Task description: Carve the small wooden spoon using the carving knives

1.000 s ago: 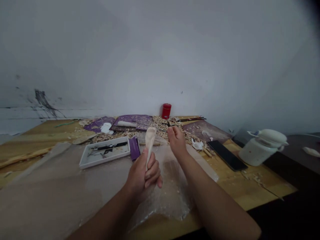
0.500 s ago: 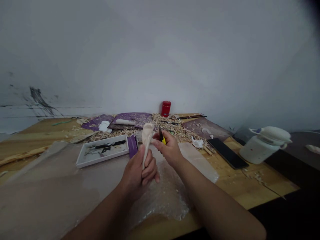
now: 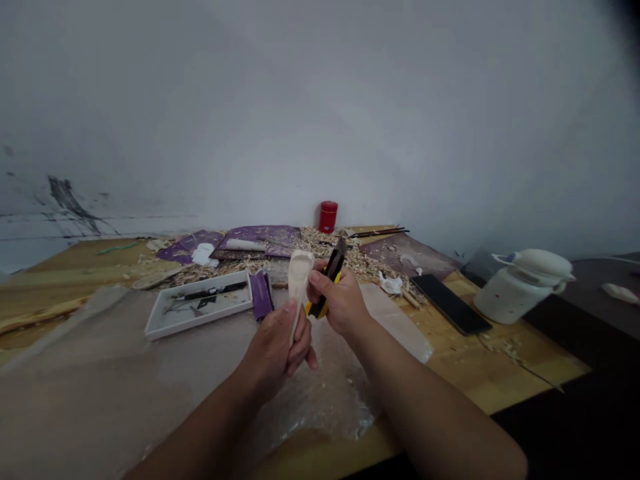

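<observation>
A pale carved wooden spoon (image 3: 300, 272) stands nearly upright in my left hand (image 3: 277, 343), whose fingers wrap round its handle with the bowl end up. Just right of it, my right hand (image 3: 343, 300) is closed round a black and yellow utility knife (image 3: 334, 263). The knife tilts with its dark end up and away to the right. My right fingertips are close beside the spoon's bowl; whether they touch it I cannot tell. Both hands are above a sheet of clear plastic wrap (image 3: 340, 380) on the wooden table (image 3: 480, 377).
Left of my hands lies a white tray (image 3: 197, 327) holding dark tools, with a folded purple piece (image 3: 261, 295) beside it. Wood shavings (image 3: 360, 263) and a red tin (image 3: 328, 217) are at the back. A phone (image 3: 453, 305) and a white jug (image 3: 517, 293) stand rightward.
The utility knife has turned in my right hand, so more of its body shows. The spoon has rotated slightly, its bowl facing me more. The whole view has shifted a little.
</observation>
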`<state>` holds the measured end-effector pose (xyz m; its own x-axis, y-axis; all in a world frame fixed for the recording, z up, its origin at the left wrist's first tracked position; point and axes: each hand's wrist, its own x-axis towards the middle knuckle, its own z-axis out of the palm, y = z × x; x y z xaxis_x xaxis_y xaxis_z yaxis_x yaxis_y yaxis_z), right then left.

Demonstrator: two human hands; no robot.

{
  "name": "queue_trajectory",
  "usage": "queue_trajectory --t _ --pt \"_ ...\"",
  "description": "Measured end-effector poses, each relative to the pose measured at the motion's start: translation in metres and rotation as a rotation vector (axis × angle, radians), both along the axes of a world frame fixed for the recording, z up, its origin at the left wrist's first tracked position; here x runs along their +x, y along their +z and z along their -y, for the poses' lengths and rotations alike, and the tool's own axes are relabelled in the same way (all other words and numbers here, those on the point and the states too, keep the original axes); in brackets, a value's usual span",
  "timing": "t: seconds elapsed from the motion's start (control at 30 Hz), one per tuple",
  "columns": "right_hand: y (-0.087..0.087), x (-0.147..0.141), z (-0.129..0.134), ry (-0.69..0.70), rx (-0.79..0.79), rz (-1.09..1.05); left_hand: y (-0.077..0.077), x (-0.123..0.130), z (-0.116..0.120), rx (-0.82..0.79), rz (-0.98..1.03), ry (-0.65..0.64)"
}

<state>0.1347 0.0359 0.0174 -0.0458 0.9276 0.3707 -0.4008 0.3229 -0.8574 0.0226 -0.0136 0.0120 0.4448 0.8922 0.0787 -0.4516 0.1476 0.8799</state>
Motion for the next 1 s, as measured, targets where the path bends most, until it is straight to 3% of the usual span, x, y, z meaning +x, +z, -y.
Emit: queue_trajectory --t 0.4,0.63,1.0 --pt "0.002 0.004 -0.001 -0.01 0.043 -0.003 -0.003 -0.002 -0.001 0.085 -0.085 0.062" --pt "0.001 0.005 -0.002 -0.068 -0.019 0.064 -0.004 -0.004 -0.008 0.175 -0.337 0.145" --pt "-0.001 0.0 -0.001 -0.034 -0.059 0.167 -0.008 -0.004 -0.013 0.102 -0.21 0.254"
